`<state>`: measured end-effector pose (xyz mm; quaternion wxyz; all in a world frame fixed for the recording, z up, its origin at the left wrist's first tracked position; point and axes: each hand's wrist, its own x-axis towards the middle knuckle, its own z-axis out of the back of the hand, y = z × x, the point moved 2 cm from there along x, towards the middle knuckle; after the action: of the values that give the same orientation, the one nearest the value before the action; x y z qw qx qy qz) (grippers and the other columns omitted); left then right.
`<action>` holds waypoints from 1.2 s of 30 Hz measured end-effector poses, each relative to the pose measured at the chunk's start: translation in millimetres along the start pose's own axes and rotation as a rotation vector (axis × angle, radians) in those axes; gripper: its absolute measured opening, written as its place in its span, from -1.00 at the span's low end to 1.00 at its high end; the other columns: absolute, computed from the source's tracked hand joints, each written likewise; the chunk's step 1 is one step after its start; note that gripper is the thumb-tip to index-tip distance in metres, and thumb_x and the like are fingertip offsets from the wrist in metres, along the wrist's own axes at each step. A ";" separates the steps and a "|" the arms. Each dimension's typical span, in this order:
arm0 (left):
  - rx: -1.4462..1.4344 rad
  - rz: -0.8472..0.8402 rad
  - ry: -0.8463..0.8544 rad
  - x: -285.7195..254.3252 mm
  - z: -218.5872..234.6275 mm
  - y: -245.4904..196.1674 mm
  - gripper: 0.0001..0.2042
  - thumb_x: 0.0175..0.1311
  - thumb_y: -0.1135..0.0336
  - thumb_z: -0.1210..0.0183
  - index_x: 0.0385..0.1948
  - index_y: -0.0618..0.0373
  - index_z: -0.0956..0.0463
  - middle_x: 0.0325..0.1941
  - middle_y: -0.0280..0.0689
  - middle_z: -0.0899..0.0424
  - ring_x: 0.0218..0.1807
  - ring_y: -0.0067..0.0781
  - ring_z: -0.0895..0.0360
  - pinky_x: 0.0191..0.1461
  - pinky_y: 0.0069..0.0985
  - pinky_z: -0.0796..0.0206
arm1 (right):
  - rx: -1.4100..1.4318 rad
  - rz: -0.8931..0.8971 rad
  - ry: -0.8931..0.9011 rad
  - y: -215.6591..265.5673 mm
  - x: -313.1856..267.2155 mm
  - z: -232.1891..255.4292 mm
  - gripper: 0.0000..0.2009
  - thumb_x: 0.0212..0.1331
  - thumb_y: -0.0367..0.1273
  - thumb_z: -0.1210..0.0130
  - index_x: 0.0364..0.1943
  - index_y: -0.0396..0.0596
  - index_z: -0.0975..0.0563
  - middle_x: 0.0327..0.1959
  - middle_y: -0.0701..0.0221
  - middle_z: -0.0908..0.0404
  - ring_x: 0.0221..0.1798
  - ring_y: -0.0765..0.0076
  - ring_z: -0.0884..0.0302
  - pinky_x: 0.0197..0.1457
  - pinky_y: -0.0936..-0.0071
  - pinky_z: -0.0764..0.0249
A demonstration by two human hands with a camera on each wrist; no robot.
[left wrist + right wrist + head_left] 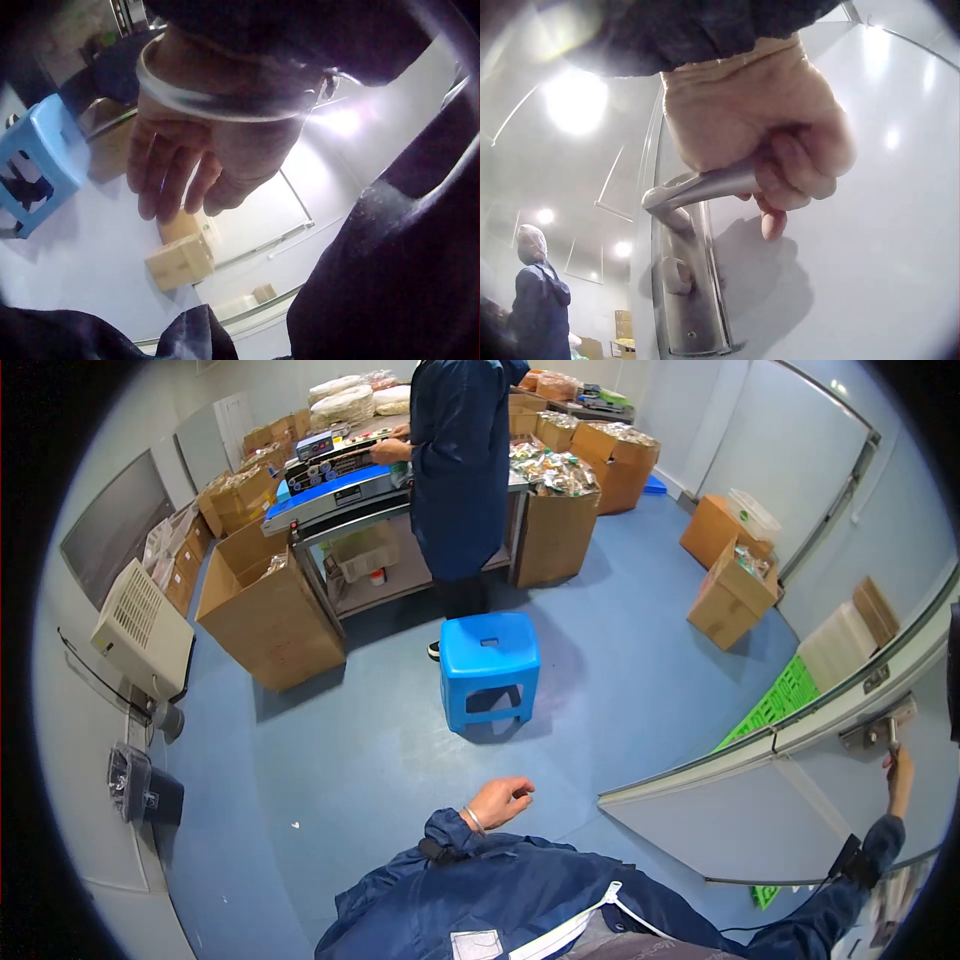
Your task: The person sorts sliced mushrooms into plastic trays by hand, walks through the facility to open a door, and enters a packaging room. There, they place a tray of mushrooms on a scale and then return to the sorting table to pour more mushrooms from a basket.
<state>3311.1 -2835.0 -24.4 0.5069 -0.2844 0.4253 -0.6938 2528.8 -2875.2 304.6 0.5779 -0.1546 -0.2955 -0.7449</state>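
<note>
My right hand [765, 127] grips a silver lever door handle [712, 187], fingers curled round its free end. The handle sits on a metal plate [694, 307] fixed to a pale door [720, 815], which stands at the right in the head view. My left hand [498, 802], with a bangle [217, 105] at the wrist, hangs in front of my body with loosely bent fingers and nothing in it. In the head view the blue stool [490, 660] stands on the floor beyond that hand.
A person in a dark blue coat [460, 480] stands at a workbench [350, 500] with a machine on it. Cardboard boxes [270, 615] flank the bench, and another box [735, 600] sits at the right wall. Green crates [770, 700] show behind the door; a bin [150, 790] stands at left.
</note>
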 end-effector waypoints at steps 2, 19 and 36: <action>0.011 -0.008 0.012 1.5 0.7 -2.8 -0.75 0.23 0.27 -0.15 -0.15 0.20 -0.56 -0.26 -0.15 -0.68 -0.21 -0.24 -0.63 -0.09 -0.37 -0.46 | -0.013 -0.013 -0.012 -2.6 -1.3 2.3 -0.42 0.32 0.04 0.31 -0.69 -0.10 -0.41 -0.83 0.46 -0.22 -0.77 0.50 -0.16 -0.62 0.45 -0.02; 0.043 0.014 0.055 -5.5 -13.7 -10.0 -0.72 0.24 0.24 -0.12 -0.10 0.18 -0.56 -0.21 -0.13 -0.68 -0.18 -0.21 -0.64 -0.07 -0.34 -0.45 | -0.147 0.074 0.130 9.2 -2.5 3.5 -0.78 0.40 -0.32 0.21 -0.13 -0.16 -0.41 -0.54 0.31 -0.40 -0.50 0.37 -0.33 -0.43 0.38 -0.26; 0.212 -0.488 0.566 62.4 -36.7 -82.7 -0.55 0.24 0.13 -0.15 0.14 0.07 -0.43 -0.11 -0.01 -0.56 -0.07 0.01 -0.51 0.01 -0.19 -0.37 | -0.011 -0.034 -0.010 62.9 -17.9 2.3 -0.47 0.38 -0.03 0.23 -0.52 -0.23 -0.44 -0.67 0.33 -0.33 -0.56 0.39 -0.25 -0.43 0.35 -0.16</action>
<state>3222.5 -2872.7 28.5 0.2160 -0.1206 0.3943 -0.8850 2593.5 -2870.0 312.7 0.5630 -0.1563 -0.2969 -0.7553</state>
